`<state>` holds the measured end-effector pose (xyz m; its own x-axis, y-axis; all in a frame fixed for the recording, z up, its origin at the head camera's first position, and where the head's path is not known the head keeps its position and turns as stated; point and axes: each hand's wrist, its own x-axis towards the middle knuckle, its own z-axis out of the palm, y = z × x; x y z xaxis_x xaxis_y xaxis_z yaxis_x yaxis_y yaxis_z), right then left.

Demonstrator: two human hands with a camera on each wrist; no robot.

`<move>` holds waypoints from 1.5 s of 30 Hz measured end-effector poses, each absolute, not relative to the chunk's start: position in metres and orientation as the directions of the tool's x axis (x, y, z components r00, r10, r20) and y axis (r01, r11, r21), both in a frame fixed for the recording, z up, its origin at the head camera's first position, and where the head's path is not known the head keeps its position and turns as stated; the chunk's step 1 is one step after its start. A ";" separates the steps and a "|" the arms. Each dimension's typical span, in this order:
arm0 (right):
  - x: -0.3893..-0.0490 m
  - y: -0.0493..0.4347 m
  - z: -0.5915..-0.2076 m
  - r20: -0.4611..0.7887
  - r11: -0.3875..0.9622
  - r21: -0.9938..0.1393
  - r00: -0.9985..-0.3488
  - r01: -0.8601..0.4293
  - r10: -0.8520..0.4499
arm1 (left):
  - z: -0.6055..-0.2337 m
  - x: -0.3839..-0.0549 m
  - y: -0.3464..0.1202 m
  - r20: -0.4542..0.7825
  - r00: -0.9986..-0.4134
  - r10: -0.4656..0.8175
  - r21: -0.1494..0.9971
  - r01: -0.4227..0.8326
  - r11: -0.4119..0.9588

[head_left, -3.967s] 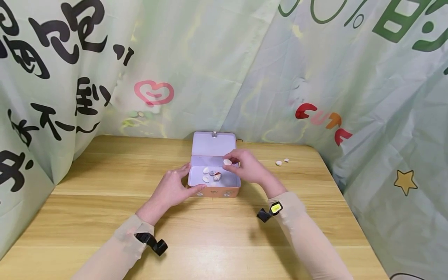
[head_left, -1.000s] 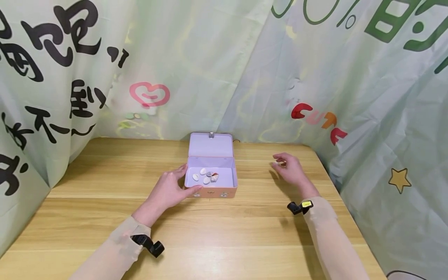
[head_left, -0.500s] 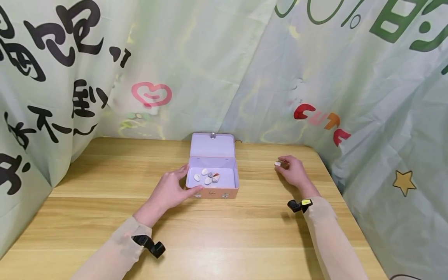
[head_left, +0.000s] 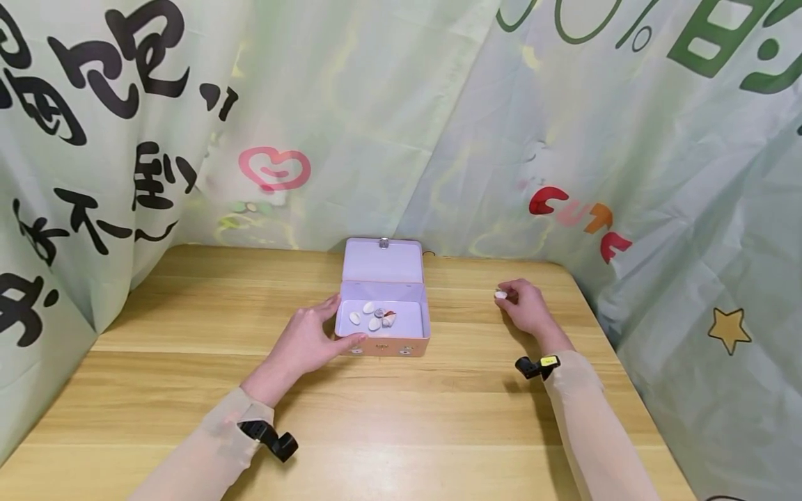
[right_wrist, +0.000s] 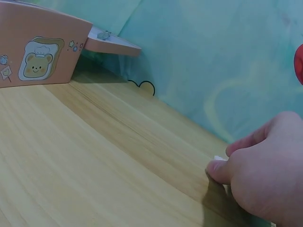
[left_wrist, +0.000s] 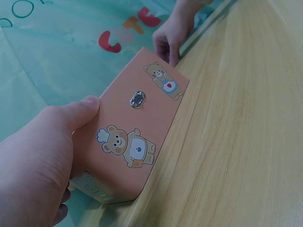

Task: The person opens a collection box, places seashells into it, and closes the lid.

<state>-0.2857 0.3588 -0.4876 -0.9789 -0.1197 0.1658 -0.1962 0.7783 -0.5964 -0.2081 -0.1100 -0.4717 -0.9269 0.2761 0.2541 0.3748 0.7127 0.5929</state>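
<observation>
An orange-pink tin box with a lilac inside stands on the table, its hinged lid tipped back. Several small shells lie on its floor, mostly white, one larger with a reddish-brown part. My left hand holds the box by its left end, thumb on the front wall and fingers along the side. Over at the right, my right hand pinches a white shell between thumb and fingers, low over the table. In the right wrist view only a sliver of this shell shows; the fingers hide the rest.
The wooden table ends at a pale green curtain printed with letters and drawings, which hangs along the back and both sides. A metal clasp sits on the box front.
Four seconds ago my right hand held a shell over the box; that hand has since gone right, where it now pinches another shell. My left hand has stayed on the box.
</observation>
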 end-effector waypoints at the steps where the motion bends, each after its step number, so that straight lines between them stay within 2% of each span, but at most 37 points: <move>1: -0.285 0.359 -0.487 0.167 0.780 -0.594 -0.978 -0.199 -0.122 | -0.471 -0.208 -0.110 0.254 -0.927 0.276 0.594 0.375 0.712; 13: -0.275 0.342 -0.463 0.134 0.761 -0.608 -0.974 -0.226 -0.182 | -0.470 -0.208 -0.110 0.238 -0.931 0.278 0.596 0.366 0.715; 23: -0.270 0.309 -0.430 0.174 0.738 -0.599 -0.951 -0.309 -0.257 | -0.470 -0.207 -0.110 0.241 -0.930 0.278 0.594 0.368 0.715; 33: -0.261 0.273 -0.403 0.230 0.707 -0.568 -0.906 -0.422 -0.356 | -0.470 -0.207 -0.111 0.229 -0.932 0.281 0.592 0.362 0.720; 45: -0.255 0.236 -0.394 0.277 0.650 -0.550 -0.848 -0.525 -0.451 | -0.470 -0.208 -0.110 0.232 -0.932 0.278 0.596 0.362 0.717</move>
<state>-0.2552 0.2357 -0.3942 -0.8482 -0.4514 0.2771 -0.5252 0.6495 -0.5498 -0.2080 -0.1104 -0.4699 -0.9322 0.2776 0.2324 0.3620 0.7171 0.5956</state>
